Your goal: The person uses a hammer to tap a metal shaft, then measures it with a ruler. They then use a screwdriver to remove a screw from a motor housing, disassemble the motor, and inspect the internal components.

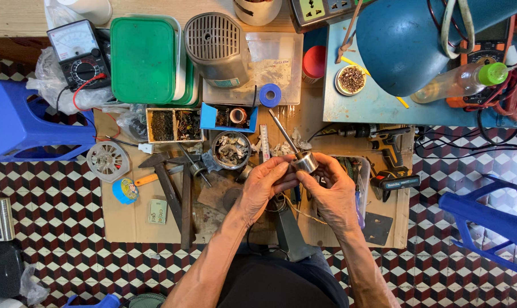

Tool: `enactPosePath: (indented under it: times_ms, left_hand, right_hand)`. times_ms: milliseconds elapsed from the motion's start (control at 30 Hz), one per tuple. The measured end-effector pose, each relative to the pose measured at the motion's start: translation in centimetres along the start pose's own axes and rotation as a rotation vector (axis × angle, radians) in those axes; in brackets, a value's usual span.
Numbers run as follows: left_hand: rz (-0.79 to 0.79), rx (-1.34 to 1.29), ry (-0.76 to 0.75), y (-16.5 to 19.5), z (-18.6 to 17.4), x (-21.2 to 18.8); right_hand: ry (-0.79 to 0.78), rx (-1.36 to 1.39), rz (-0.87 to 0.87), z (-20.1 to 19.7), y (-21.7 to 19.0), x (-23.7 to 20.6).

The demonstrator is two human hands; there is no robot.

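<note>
I see both hands meeting over the middle of the cardboard (127, 222) that covers the checkered floor (53, 262). My left hand (264, 185) is clenched around the lower side of a small metal rotor (305, 161), fingers curled toward the palm and thumb pressing near its rim. My right hand (331, 191) grips the same rotor from the other side, fingertips touching its shiny cylinder. A thin shaft (282, 131) sticks out of the rotor and slants up toward the far edge of the cardboard.

Just beyond the hands, a round tin (231, 150) of scraps sits near the cardboard's middle, with a small blue box (210, 117) behind it and a divided tray (174, 125) of small parts beside that. A hammer (166, 179) lies to the left of my left hand, and a roll of blue tape (125, 190) rests near the cardboard's left edge, below a round metal grille (108, 161). A cordless drill (392, 171) lies at the right edge, close to my right hand.

At the far edge, a green lid (142, 60) lies next to a grey motor housing (217, 48), and a multimeter (80, 54) sits toward the far left corner. A blue lamp shade (406, 45) hangs over the far right side, above a blue board (361, 105). A blue stool (13, 120) stands off the left edge.
</note>
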State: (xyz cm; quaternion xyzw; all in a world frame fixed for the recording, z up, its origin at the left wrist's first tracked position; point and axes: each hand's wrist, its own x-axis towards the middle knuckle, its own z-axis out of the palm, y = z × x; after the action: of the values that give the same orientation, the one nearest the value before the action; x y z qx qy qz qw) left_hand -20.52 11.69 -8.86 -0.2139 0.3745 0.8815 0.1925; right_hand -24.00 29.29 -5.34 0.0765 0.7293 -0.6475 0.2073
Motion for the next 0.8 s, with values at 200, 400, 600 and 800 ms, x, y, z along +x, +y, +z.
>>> enactPosePath:
  times_ms: [200, 400, 600, 800]
  left_hand:
    - [-0.011, 0.080, 0.022, 0.9, 0.4, -0.6]
    - [-0.004, 0.125, 0.091, 1.7, 0.8, -0.9]
    - [0.011, 0.130, 0.115, 2.2, 1.1, -0.9]
    - [0.029, 0.125, 0.102, 2.7, 0.6, -1.0]
  right_hand:
    - [-0.036, 0.280, 0.087, -0.3, 0.2, 0.2]
    - [-0.092, 0.494, 0.186, -1.2, 1.0, 0.4]
    - [-0.133, 0.559, 0.233, -0.4, 1.4, 0.1]
    - [-0.123, 0.258, 0.169, 0.9, 0.5, 0.0]
